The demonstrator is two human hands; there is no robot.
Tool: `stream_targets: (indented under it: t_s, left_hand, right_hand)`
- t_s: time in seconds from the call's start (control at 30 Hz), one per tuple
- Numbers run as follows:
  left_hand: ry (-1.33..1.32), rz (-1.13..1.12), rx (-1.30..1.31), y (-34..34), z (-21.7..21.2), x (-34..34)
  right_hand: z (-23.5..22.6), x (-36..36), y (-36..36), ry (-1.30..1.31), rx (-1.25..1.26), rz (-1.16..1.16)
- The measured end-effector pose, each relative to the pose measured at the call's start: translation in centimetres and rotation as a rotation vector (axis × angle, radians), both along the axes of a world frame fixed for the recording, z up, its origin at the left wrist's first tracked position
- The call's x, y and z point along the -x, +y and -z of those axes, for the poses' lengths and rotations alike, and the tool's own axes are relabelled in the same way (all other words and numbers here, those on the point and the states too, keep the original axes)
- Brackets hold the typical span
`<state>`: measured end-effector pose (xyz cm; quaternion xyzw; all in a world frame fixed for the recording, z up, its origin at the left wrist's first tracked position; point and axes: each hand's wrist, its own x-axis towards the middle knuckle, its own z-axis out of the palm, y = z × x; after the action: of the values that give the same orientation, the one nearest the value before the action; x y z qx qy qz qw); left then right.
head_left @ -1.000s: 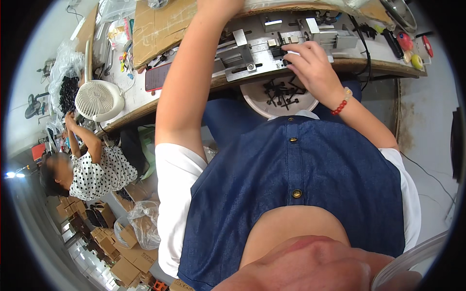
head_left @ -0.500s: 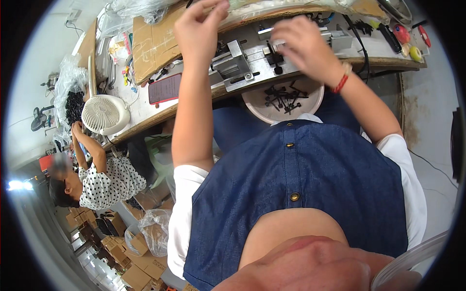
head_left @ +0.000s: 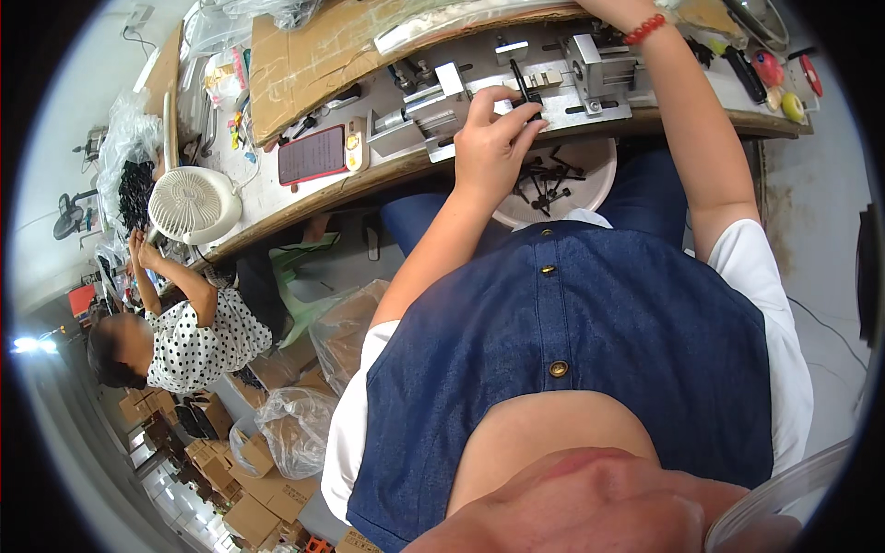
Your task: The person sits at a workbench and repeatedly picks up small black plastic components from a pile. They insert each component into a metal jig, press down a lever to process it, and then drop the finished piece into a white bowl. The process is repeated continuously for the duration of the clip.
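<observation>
My left hand is closed at the metal fixture, thumb and fingertips pinching a small black rod-shaped part. This part stands at the middle of the fixture, between its two metal end blocks. My right hand reaches past the fixture to the far side of the bench, where the picture's upper edge cuts off its fingers. Below the bench edge, by my lap, a pale bowl holds several black parts with thin stems, partly covered by my left hand and wrist.
On the bench left of the fixture lie a red-edged phone and cardboard. A white fan stands further left, near a co-worker in a dotted top. Small tools and a pink round object lie at the right.
My left hand has come down and right from above the bench to the black part in the fixture. My right hand has moved from the fixture up to the far edge.
</observation>
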<state>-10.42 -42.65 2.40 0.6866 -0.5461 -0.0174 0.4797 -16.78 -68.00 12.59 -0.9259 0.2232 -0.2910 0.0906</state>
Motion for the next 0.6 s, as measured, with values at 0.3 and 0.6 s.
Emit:
stream_targets:
  t_s: [0.3, 0.6]
  left_hand:
    - [0.006, 0.017, -0.026, 0.0, 0.0, 0.1]
    - [-0.308, -0.225, 0.068, -6.8, -9.8, -8.4]
  right_hand:
    - [1.4, 5.1, 4.9, -0.549, -0.773, -0.222]
    - [5.5, 9.4, 12.4, -0.265, -0.522, -0.379]
